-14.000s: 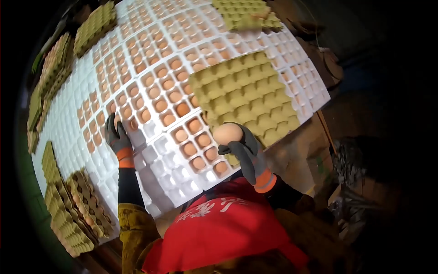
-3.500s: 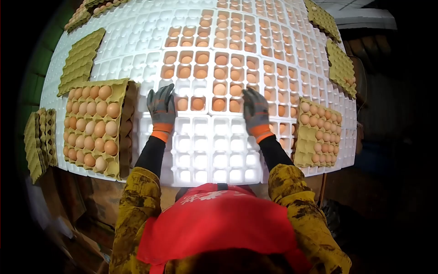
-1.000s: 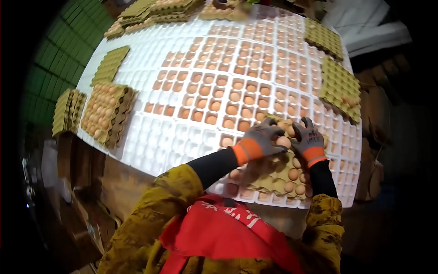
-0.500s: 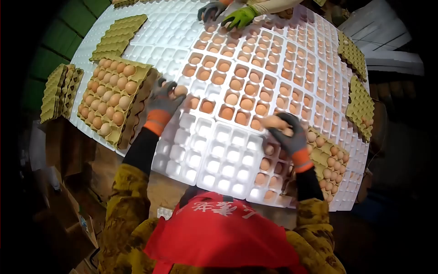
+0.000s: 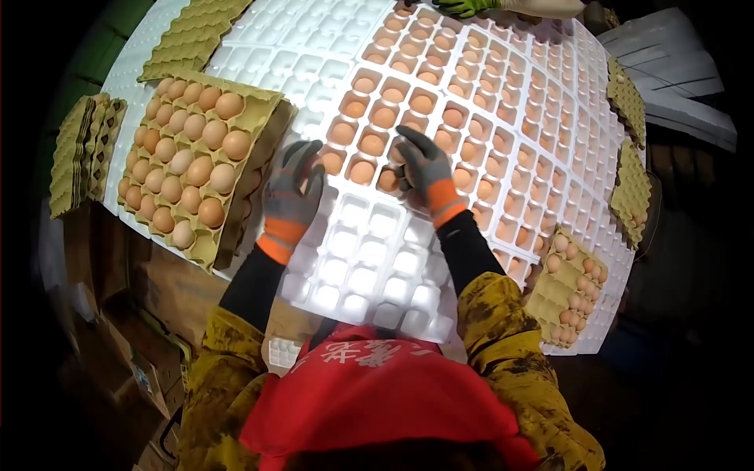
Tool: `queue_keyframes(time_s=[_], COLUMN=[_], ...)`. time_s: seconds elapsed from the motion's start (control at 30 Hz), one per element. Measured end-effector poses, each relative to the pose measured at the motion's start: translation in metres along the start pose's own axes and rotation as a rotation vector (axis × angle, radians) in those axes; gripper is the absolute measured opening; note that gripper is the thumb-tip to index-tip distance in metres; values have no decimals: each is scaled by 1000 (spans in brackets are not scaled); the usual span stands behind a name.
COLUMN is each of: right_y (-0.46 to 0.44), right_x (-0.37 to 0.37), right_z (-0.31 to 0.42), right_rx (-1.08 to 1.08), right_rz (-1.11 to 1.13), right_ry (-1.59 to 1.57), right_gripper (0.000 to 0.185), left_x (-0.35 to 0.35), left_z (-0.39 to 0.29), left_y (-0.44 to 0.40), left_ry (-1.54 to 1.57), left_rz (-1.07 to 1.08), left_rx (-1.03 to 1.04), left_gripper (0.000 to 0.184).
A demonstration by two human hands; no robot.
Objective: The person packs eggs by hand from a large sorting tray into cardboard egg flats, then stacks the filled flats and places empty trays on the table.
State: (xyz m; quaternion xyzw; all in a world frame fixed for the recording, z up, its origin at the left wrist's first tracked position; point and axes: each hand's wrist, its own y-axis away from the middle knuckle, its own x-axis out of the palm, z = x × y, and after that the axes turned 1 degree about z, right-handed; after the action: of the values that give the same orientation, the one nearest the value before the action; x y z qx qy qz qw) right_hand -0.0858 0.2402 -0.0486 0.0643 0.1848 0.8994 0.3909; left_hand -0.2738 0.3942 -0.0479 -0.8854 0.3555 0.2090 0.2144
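Grey gloves with orange cuffs cover both hands. My left hand (image 5: 294, 188) is at the left edge of a white foam tray (image 5: 357, 200), thumb and fingers apart, beside a brown egg (image 5: 332, 162). My right hand (image 5: 424, 169) reaches over the same row of filled cells, its fingers bent above an egg (image 5: 388, 180) that they partly cover. Nothing shows held in either hand. Nearer my body, the foam cells (image 5: 369, 250) hold no eggs. Left of my left hand stands a stack of yellow pulp trays (image 5: 255, 141) with brown eggs on top.
A pulp tray (image 5: 550, 292) partly filled with eggs lies at the right. Other pulp trays (image 5: 188, 35) lie at the upper left, far left and right edge. At the top, another person's green-gloved hand (image 5: 467, 6) is over the foam trays. A red apron is below.
Both hands have let go of their eggs. My right hand has moved left and up, and more cells near both hands hold eggs. The other person's green glove has shifted toward the top edge.
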Motion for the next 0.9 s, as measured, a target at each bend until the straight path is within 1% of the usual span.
queue_keyframes(time_s=[0.03,0.07,0.13,0.17,0.2,0.27,0.33,0.37,0.4,0.47,0.57,0.6,0.67,0.7,0.73,0.77,0.8,0.83,0.87,0.9], right_y=[7,13,26,37,41,53,75,75,69,69,96,109,136,151,167,184,201,220,240,261], right_x=[-9,-14,-14,-16,-13,6,38,46,52,55,36,25,-1,-15,-28,-39,-52,-69,-86,-108], right_z=[-4,-4,-5,-1,-14,-41,-32,-31,-40,-48,-50,-48,-54,-55,-56,-60,-64,-59,-64,-69], right_rx=[-46,-94,-106,-44,-120,-321,-567,-667,-743,-767,-697,-613,-513,-424,-420,-411,-404,-356,-339,-315], right_rz=[9,20,-38,34,65,95,61,63,86,89,-32,-53,-83,-84,-81,-109,-153,-169,-229,-308], right_ry=[-199,-397,-475,-342,-233,66,276,515,642,717,549,484,424,429,422,392,366,387,356,397], right_gripper=[38,40,44,44,44,45,45,45,46,45,41,38,37,38,39,39,39,39,39,40], left_x=[-3,-6,-12,-1,-2,-4,-5,-6,-5,-8,-8,-7,-2,-2,4,10,17,34,43,51], left_z=[3,5,7,32,29,13,18,25,33,38,38,42,64,77,86,82,83,62,38,13], left_y=[10,15,25,36,35,32,31,33,36,44,50,50,46,46,46,42,42,47,53,56], left_ry=[102,55,-41,-49,-140,-49,128,142,197,67,-8,-45,-106,-394,-526,-678,-574,-367,-172,9], left_rz=[2,48,142,143,167,129,49,7,0,-35,-187,-164,-116,-30,-12,-76,-109,-87,-52,-12], left_rx=[-60,-74,-102,-24,78,-118,-92,5,-21,-57,16,39,92,207,191,332,303,243,175,95], left_gripper=[38,37,37,40,46,50,50,50,47,42,36,35,32,31,32,33,34,35,37,38])
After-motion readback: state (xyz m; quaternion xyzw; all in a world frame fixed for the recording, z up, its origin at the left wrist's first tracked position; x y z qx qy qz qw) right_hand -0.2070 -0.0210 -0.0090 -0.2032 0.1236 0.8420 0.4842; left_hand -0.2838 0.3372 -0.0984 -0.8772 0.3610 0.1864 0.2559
